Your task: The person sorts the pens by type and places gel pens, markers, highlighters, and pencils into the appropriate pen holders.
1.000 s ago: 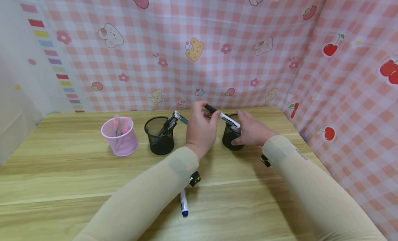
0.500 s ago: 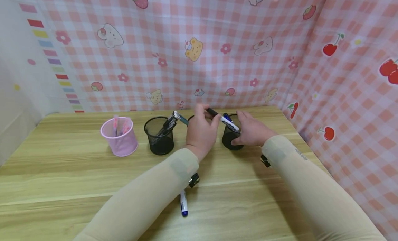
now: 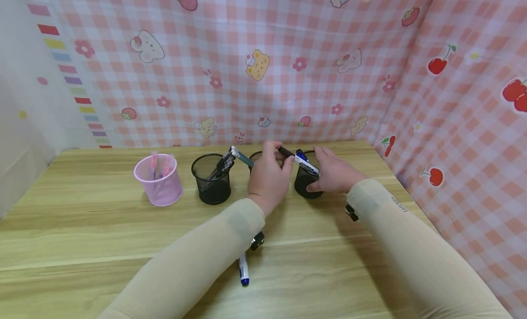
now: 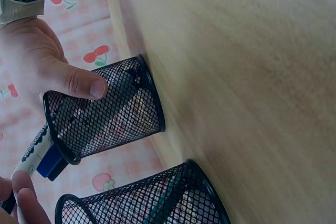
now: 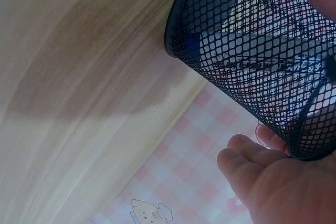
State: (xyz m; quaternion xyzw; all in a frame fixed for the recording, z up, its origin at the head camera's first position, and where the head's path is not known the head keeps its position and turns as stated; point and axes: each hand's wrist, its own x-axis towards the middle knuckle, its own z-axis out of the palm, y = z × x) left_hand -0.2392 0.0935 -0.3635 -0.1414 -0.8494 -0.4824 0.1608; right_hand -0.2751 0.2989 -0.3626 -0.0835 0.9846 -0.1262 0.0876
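Note:
My left hand (image 3: 269, 177) pinches a whiteboard marker (image 3: 306, 165) with a black cap and white barrel. The marker slants down to the right, its white end at the mouth of a black mesh pen cup (image 3: 305, 184). My right hand (image 3: 339, 173) grips that cup from the right, its thumb on the near side in the left wrist view. Inside stands a blue-capped marker (image 4: 51, 162), its cap above the rim. Through the mesh, the right wrist view shows a white marker barrel (image 5: 262, 59) with dark lettering. Left-hand fingers (image 4: 29, 203) show at the left wrist view's lower corner.
Another black mesh cup (image 4: 142, 198) is partly hidden behind my left hand, with a green pen or pencil (image 3: 245, 160) leaning out. To its left stand a black mesh cup (image 3: 214, 191) of pens and a pink cup (image 3: 164, 193). A blue-capped marker (image 3: 244, 269) lies on the wooden table.
My left hand has shifted slightly right and down with the black-capped marker, towards the cup. The blue cap inside the cup has come into sight. My right hand stays in place.

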